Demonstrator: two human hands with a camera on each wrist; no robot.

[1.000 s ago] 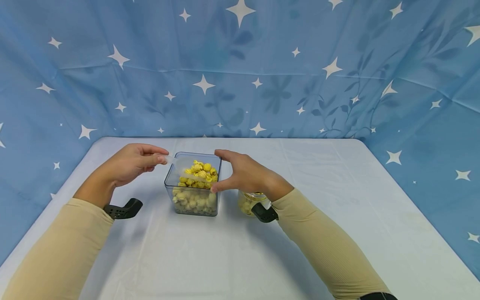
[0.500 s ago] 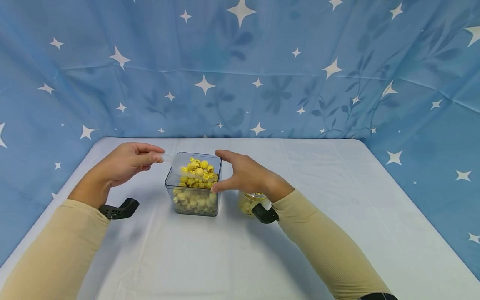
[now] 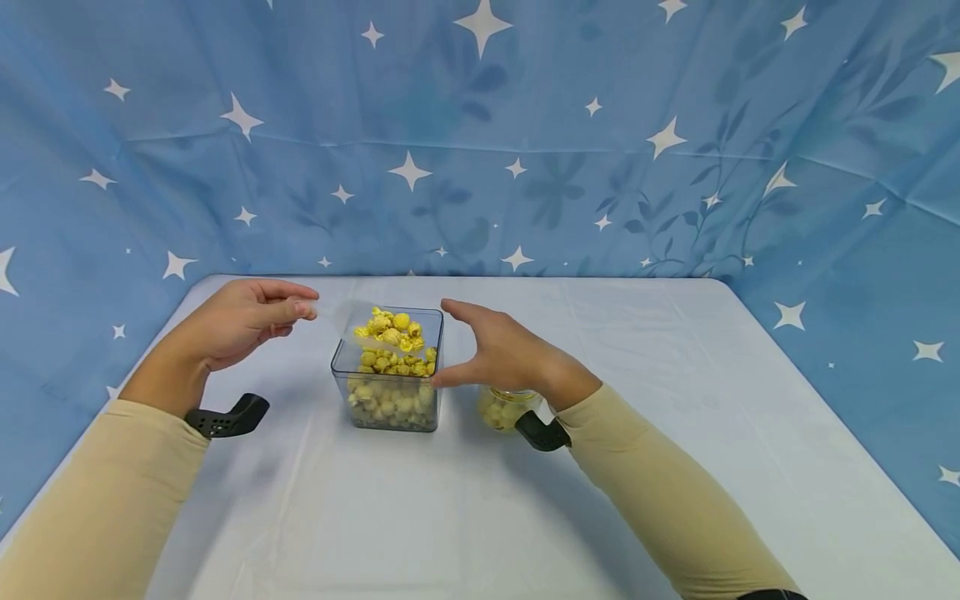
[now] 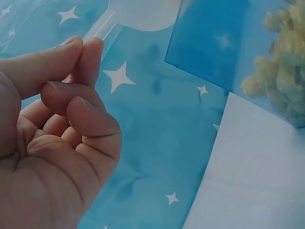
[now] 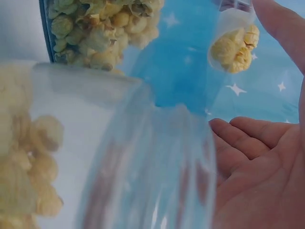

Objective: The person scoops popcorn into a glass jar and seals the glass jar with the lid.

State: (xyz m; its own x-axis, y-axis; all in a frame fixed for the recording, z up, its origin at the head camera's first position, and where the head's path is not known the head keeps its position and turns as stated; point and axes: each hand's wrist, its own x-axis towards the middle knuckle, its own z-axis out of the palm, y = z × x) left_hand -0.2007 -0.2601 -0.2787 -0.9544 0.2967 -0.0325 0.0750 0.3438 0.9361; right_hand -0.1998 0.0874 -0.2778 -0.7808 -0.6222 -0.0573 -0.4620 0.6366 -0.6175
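Left hand [image 3: 236, 325] pinches the handle of a translucent white plastic scoop [image 3: 354, 322]; right hand [image 3: 513, 354] spreads its thumb and fingers wide.
The scoop, loaded with yellow popcorn [image 3: 392, 329], lies between the hands, its bowl above the square clear plastic container [image 3: 386, 375] of more popcorn. The right hand is at the container's right side; whether its thumb touches, I cannot tell. Below that palm stands a round clear jar [image 5: 155, 176] holding popcorn, on the white-covered table [image 3: 375, 517] before a blue star-patterned curtain [image 3: 600, 183].
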